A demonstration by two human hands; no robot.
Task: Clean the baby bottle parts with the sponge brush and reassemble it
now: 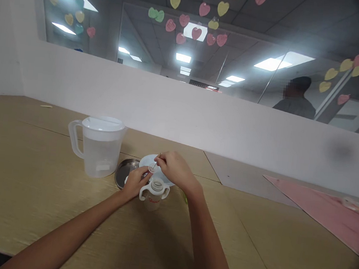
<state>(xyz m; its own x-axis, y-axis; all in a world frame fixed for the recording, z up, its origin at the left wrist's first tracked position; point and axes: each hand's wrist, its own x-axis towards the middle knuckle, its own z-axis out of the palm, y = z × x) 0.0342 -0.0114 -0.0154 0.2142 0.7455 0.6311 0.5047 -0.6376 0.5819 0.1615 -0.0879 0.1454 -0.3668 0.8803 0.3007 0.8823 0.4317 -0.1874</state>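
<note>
My left hand (134, 182) is closed on a small round translucent piece (153, 168), perhaps a bottle part, held above the bowl's near side. With a fingertip pinch, my right hand (173, 168) holds a thin dark stick (154, 166) whose lower end is at that round piece. Too little of the stick shows to name its kind. Just in front of both hands, a baby bottle (153, 200) with two white side handles and red print stands upright, its mouth uncovered. Behind it is a pale blue bowl (146, 160), partly hidden by my hands.
A translucent lidded pitcher (102, 148) stands on the left of the wooden table (35, 180). Between it and the bowl lies a round metal tray (121, 173). Some pink cloth or sheet (324, 214) lies at right. Behind the glass above the wall is a person (297, 97).
</note>
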